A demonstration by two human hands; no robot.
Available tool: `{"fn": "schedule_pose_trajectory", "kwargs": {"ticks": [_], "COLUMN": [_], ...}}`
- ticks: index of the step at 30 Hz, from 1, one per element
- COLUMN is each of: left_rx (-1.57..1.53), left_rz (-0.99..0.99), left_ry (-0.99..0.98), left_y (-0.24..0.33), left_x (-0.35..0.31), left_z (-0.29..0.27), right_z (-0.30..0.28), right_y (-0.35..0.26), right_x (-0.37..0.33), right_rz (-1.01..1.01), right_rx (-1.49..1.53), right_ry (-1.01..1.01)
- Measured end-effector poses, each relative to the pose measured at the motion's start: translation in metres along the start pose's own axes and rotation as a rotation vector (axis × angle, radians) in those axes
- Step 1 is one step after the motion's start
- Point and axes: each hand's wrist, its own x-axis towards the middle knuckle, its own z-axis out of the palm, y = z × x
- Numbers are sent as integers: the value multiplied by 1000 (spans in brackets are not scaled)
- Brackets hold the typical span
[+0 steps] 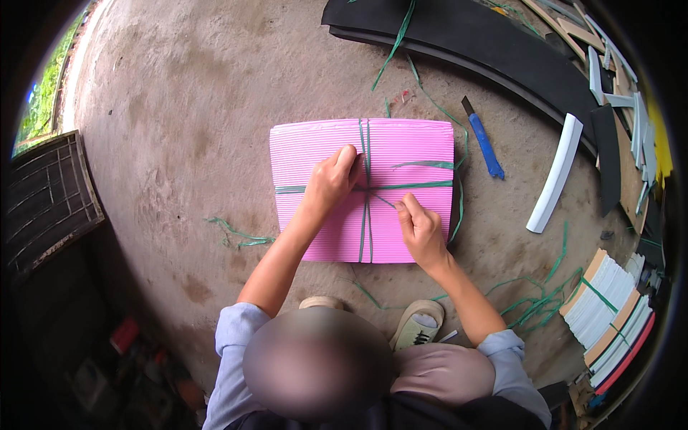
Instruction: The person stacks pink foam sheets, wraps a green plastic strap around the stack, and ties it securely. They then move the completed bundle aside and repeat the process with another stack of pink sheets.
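A pink block of stacked, ridged sheets (330,236) lies flat on the ground in front of me. Green plastic twine (423,185) runs round it both ways and crosses near its middle. My left hand (333,178) is closed just left of the crossing, on the twine there; its fingertips are partly hidden. Lower right of the crossing, my right hand (423,231) pinches a thin twine strand stretched from the crossing. A loose twine end lies over the block's right part.
Right of the block lie a blue-handled cutter knife (486,147) and a white curved strip (555,175). Long black sheets (466,50) lie at the back. Loose green twine (537,304) trails near my shoe (418,324). Tied sheet stacks (602,304) stand at right, a dark framed panel (54,204) at left.
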Motion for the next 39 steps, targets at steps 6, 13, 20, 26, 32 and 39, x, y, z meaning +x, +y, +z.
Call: {"fn": "schedule_pose_trajectory", "kwargs": {"ticks": [6, 13, 20, 26, 32, 39], "left_rx": [142, -17, -148, -62, -254, -452], "left_rz": [117, 37, -226, -365, -625, -671], "left_ry": [-32, 19, 185, 9, -262, -885], "left_y": [-2, 13, 36, 43, 39, 46], "left_x": [-11, 1, -25, -53, -75, -84], "left_z": [1, -4, -23, -54, -81, -104], "right_z": [-68, -104, -92, -102, -52, -31], "right_y": [36, 105, 107, 84, 10, 16], "right_x": [18, 50, 39, 23, -2, -2], "right_rz": [148, 202, -43, -33, -66, -160], "right_rx": [434, -975, -1049, -603, -240, -597], "right_ry": [270, 462, 380, 597, 149, 46]}}
